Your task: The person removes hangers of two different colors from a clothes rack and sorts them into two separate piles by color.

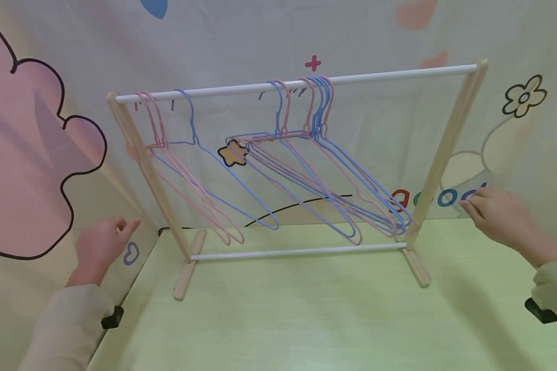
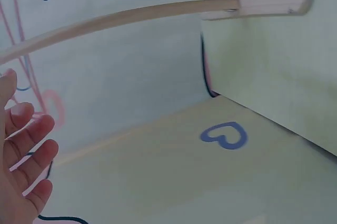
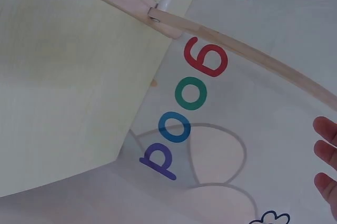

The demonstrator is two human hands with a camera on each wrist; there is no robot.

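Pink and blue hangers [image 1: 316, 133] hang from the white top rail [image 1: 390, 76] of a wooden rack [image 1: 452, 139], a smaller group toward the left end, a larger one around and right of the middle. The rack stands on a pale green surface [image 1: 283, 309]. The left hand [image 1: 101, 245] and right hand [image 1: 501, 216] are beside it, apart from the hangers, their fingers loosely bent and holding nothing. Behind is a patterned backdrop [image 1: 376, 129].
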